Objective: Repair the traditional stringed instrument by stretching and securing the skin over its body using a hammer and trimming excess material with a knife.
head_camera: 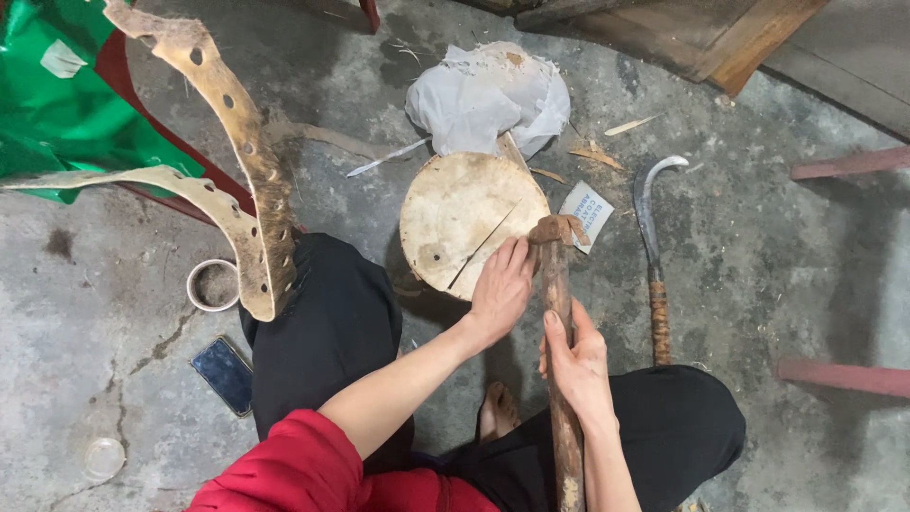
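Wood under both palms — my right hand (576, 365) wraps the long stick (557, 332), my left hand (502, 289) lies flat-fingered beside the round block (464, 213).

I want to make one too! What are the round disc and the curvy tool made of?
The round disc looks like pale, matte rawhide or wood; it is cream and scuffed, so either fits. The curved tool seems to have a dull grey metal blade on a cord-wrapped, probably wooden handle.
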